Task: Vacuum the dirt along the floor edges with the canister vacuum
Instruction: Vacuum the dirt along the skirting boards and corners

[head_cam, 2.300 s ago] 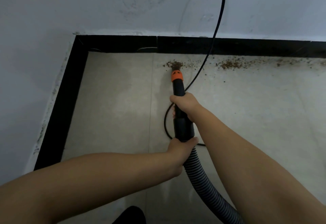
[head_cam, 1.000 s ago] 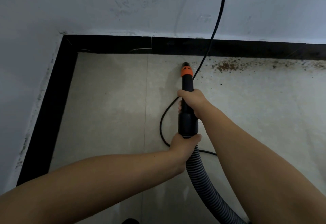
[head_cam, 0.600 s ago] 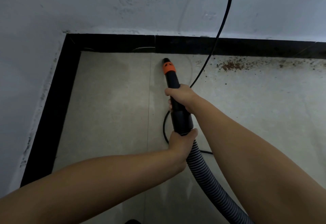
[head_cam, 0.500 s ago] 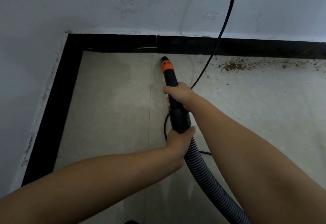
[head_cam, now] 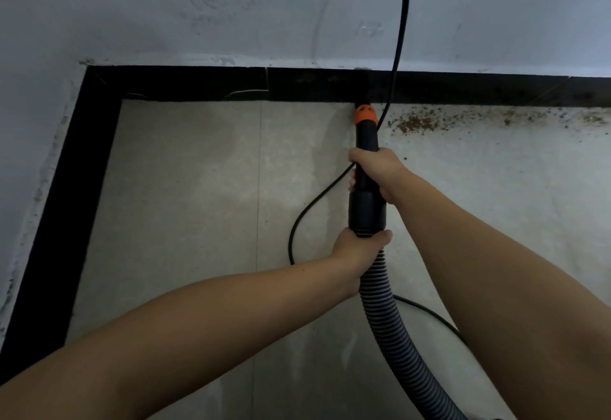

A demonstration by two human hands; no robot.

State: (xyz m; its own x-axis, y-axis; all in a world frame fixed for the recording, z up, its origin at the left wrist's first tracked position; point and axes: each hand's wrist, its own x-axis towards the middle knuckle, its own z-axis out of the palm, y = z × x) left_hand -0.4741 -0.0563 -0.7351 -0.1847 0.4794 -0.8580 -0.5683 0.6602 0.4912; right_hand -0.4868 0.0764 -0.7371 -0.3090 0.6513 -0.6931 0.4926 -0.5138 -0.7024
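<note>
Skirting [head_cam: 185, 84], black and glossy, runs along the upper frame and down the left, meeting in the upper-left corner; the pale tiled floor [head_cam: 185, 188] left of centre lies open. Nozzle [head_cam: 366, 128], black with an orange collar, touches the skirting at upper centre. Dirt [head_cam: 416, 123], brown and gritty, lies just right of it along the edge. A thin cord [head_cam: 398, 42] hangs beside the nozzle and loops on the floor. The right hand [head_cam: 377, 173] is wrapped round the nozzle; the left hand [head_cam: 360, 247] is closed round the ribbed hose [head_cam: 393, 337].

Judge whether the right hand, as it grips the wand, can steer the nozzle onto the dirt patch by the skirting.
Probably yes: the right hand holds the nozzle just left of the dirt patch, with bare floor between.
</note>
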